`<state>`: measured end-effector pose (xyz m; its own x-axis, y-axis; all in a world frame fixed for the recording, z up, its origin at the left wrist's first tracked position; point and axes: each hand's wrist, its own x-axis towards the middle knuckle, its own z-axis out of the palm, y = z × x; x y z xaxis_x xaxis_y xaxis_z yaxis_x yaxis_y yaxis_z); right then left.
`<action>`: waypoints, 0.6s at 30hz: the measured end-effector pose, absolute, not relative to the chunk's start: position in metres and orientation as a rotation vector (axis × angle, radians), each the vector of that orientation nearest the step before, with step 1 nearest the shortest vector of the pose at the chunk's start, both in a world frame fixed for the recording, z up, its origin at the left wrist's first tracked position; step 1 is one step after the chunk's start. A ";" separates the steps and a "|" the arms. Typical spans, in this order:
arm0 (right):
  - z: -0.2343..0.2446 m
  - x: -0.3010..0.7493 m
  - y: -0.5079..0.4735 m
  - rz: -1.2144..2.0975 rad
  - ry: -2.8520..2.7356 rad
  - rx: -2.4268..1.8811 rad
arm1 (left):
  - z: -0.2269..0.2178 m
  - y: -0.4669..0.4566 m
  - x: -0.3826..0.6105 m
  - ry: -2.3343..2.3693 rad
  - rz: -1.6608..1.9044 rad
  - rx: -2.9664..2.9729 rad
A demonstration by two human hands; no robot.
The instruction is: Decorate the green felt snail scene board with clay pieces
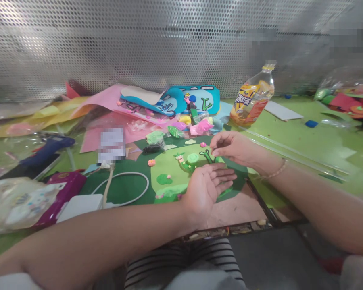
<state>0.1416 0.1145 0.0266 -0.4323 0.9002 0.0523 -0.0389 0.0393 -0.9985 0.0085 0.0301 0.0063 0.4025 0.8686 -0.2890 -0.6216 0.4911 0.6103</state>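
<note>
My left hand (pixel 207 185) lies palm up over a light green clay picture (pixel 166 161), its fingers stretched out and nothing resting on the palm. Above it, my right hand (pixel 232 149) is pinched, thumb against fingertips; whatever is between them is too small to make out. The picture sits on a dark green sheet (pixel 133 157). It carries a green clay snail (pixel 192 158), a round green bush (pixel 163 179), an orange flower (pixel 151 162) and a pink flower (pixel 203 144). A green sprout-like shape with dark outlines (pixel 208 155) is beside my right fingertips. My left hand covers the lower right part.
Bagged clay lumps (pixel 201 127) lie behind the picture, with blue craft pictures (pixel 204 100) farther back. A drink bottle (pixel 251 98) stands at the back right. To the left are a white cable (pixel 147 183), a white box (pixel 80 207) and a purple case (pixel 66 193).
</note>
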 end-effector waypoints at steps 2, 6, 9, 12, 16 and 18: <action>0.026 0.142 0.115 1.532 -1.511 -0.933 | 0.006 0.030 0.009 0.637 0.979 0.447; 0.025 0.144 0.115 1.604 -1.455 -0.977 | 0.007 0.029 0.009 0.637 0.984 0.447; 0.025 0.145 0.115 1.623 -1.441 -0.980 | 0.008 0.028 0.009 0.645 0.983 0.438; 0.025 0.145 0.115 1.608 -1.454 -0.974 | 0.007 0.027 0.009 0.645 0.974 0.432; 0.026 0.146 0.114 1.425 -1.678 -0.883 | 0.007 0.030 0.008 0.614 0.996 0.349; 0.027 0.146 0.111 1.226 -1.866 -0.798 | 0.011 0.032 0.007 0.580 1.009 0.271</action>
